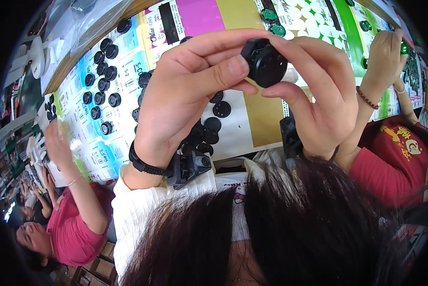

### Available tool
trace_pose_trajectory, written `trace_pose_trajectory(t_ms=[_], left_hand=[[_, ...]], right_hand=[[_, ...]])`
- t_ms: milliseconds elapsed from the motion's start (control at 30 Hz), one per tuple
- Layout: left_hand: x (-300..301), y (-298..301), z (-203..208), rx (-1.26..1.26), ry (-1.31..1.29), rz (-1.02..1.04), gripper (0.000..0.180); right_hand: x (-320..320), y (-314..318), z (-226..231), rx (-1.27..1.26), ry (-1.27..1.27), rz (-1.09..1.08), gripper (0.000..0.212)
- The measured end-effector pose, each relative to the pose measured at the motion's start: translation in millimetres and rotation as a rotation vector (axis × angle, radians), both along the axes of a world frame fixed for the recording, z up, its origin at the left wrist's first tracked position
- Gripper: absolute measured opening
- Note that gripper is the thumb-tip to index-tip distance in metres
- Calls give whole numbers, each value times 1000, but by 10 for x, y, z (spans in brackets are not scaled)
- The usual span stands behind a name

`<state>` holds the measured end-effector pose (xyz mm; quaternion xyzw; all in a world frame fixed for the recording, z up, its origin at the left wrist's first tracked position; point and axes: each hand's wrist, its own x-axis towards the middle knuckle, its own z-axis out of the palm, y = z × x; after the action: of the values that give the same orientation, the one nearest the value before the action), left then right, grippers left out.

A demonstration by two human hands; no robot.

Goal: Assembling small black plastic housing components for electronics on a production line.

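Up over the table, both my hands hold a round black plastic housing (269, 66). It looks like a smooth disc with small holes on its face and a notched piece behind it. My left hand (176, 88) pinches the left side, with the thumb on the notched piece. My right hand (321, 90) grips the other side, its index finger at the top edge and its thumb at the lower edge. Beneath my left hand lie loose black discs (221, 109) and a pile of similar dark parts (209, 131), partly hidden by my wrist.
Several black round parts (99, 97) are spread over the printed sheets at the left. Green circuit boards (269, 15) lie at the far side. A wooden edge (64, 78) borders the table. Co-workers in red sit on either side, one reaching a hand (384, 57) in at the right.
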<state>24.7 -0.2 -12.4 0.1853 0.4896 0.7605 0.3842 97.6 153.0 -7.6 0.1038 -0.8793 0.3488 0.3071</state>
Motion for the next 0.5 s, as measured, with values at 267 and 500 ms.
trace_pose_trajectory(t_ms=[267,500], left_hand=[[-44,-32,-20,35,-26,-113,47],[28,-62,43,-21,8,-7,40]], right_hand=[[15,-1,25,-212,-91,18,43],[-6,-30,-17,-398,-166,40,40]])
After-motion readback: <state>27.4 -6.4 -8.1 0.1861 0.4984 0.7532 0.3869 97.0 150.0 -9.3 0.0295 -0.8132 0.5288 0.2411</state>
